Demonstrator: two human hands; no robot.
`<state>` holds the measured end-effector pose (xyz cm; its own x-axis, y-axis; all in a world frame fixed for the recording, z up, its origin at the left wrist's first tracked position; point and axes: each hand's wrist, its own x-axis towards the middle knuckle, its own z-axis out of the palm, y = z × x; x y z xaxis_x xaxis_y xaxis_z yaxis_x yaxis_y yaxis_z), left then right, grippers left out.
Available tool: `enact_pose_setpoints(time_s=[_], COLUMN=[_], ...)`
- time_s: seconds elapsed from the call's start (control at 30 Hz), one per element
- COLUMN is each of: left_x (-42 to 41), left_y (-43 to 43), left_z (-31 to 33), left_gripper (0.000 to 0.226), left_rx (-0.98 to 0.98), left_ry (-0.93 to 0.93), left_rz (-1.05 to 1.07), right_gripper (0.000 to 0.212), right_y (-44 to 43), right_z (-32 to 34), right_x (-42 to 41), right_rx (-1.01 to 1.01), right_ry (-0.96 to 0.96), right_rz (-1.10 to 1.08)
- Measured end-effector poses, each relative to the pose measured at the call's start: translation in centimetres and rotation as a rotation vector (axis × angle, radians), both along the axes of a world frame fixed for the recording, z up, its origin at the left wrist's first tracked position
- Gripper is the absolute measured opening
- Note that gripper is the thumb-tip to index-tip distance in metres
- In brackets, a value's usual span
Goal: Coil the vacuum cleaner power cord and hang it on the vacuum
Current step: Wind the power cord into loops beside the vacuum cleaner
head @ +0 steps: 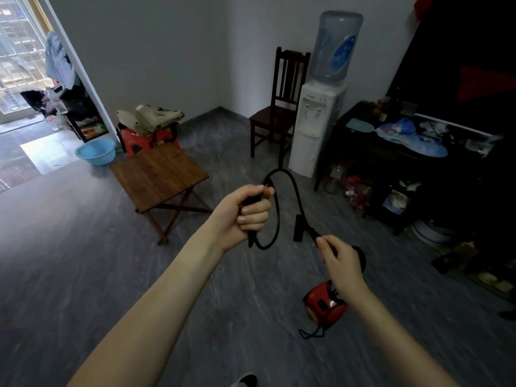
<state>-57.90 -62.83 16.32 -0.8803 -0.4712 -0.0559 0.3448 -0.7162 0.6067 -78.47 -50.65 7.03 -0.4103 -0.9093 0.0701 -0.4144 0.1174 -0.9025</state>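
A small red and black vacuum cleaner lies on the grey floor at the lower right, partly behind my right wrist. Its black power cord arches up between my hands and forms a loop below my left fist. My left hand is closed around gathered cord, held in the air above the floor. My right hand pinches the cord's other stretch near a black block-shaped piece that hangs by it. A thin black cord loop trails on the floor from the vacuum.
A folding wooden table stands ahead on the left, with a blue basin and a red stool piled with bags behind it. A dark wooden chair and a white water dispenser stand at the back. A cluttered dark shelf lines the right.
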Motion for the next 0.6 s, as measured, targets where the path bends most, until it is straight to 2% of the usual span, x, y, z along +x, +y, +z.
enact_pose_setpoints(time_s=[0.17,0.27,0.37,0.43,0.6], left_x=[-0.8,-1.2,-1.6,-1.8,-2.2], left_y=[0.6,1.0,1.3,1.4,1.4], left_z=[0.0,0.3,0.4,0.3,0.0], left_gripper=[0.022,0.015,0.021,0.026,0.026], left_rx=[-0.08,-0.056,0.026,0.071,-0.047], left_ry=[-0.125,-0.144,-0.133,-0.077,-0.062], left_rz=[0.094,0.179,0.229,0.217,0.13], right_gripper=[0.023,0.022,0.021,0.02,0.015], right_y=[0.0,-0.1,-0.2,-0.4,-0.4], right_z=[0.3,0.5,0.4,0.5,1.2], right_x=[0.5,0.9,1.3,1.6,1.9], right_rx=[0.035,0.044,0.042,0.027,-0.05], right_ry=[0.103,0.149,0.238,0.288,0.361], right_rz=[0.057,0.092,0.12,0.142,0.214])
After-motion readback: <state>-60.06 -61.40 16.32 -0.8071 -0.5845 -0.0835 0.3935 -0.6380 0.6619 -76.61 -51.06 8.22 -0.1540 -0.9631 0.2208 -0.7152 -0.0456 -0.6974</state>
